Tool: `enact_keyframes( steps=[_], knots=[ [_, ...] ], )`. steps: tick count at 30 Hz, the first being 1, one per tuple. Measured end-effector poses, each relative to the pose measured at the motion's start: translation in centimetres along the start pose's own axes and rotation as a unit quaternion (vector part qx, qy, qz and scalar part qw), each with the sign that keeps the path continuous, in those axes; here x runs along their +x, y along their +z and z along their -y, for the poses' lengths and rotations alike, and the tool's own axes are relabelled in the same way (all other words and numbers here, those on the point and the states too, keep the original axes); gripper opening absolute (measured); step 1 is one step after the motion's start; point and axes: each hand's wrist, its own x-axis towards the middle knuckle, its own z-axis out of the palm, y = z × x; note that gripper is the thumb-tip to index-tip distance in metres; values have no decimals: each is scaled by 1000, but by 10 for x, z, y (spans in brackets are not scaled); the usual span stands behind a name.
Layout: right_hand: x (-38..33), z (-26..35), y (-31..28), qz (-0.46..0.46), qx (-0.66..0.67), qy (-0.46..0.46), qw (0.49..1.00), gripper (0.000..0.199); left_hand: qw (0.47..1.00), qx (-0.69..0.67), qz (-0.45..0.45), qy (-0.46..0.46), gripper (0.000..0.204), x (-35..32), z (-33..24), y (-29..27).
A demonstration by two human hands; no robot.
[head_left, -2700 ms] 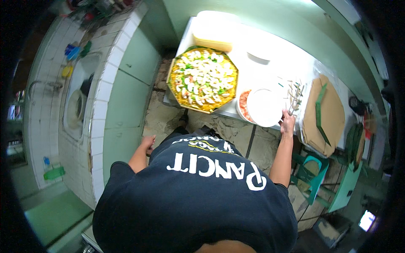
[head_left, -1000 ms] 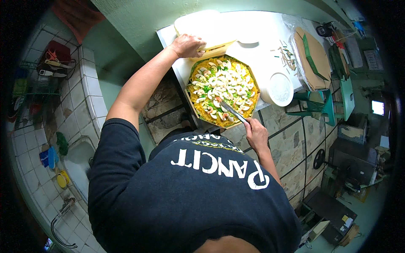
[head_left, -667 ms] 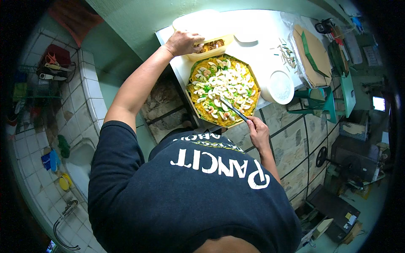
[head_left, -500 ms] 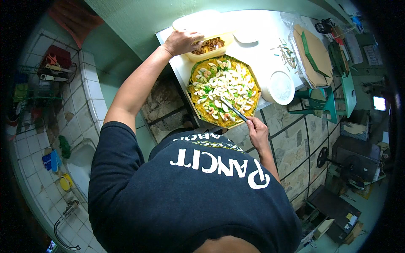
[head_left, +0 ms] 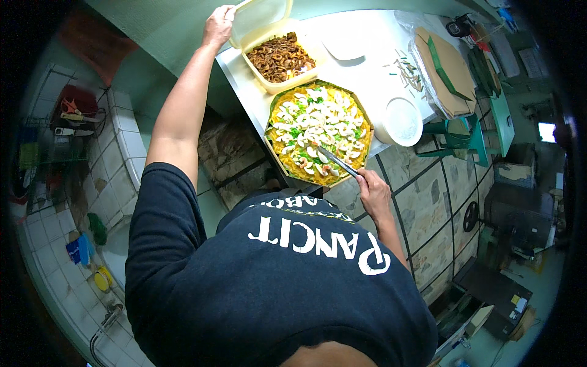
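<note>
the left hand [head_left: 220, 27] holds up a pale lid [head_left: 263, 24], and the right hand [head_left: 375, 192] grips tongs [head_left: 339, 161] over a noodle dish [head_left: 319, 129].

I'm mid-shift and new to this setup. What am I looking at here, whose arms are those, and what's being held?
No machine: these are a person's bare hands, seen from a head-worn fisheye camera looking down, so straight edges bend. Picture left is the person's left.

The left hand holds up the translucent lid of a yellow plastic container of brown pieces. The right hand grips metal tongs, tips on the noodles, which have white slices and green bits on top.

Also on the white table: a round white tub and stacked brown cardboard.
</note>
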Motion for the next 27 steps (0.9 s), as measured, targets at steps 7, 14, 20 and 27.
enact_keyframes(
  steps=[7, 14, 20, 27],
  knots=[
    [6, -7, 13, 19, 20, 18, 999, 19, 992, -53, -2, -114, 34, -9, 27, 17],
    [44, -15, -26, -27, 145, 69, 987, 20, 990, 41, -6, -137, 28, 0, 25, 17],
    [172, 11, -11, -146, 34, -115, 982, 23, 986, -50, -146, -54, 32, -34, 19, 5],
    [285, 68, 35, 25, -238, -61, 969, 31, 978, -63, 10, -199, 32, -265, 74, -26]
  ],
)
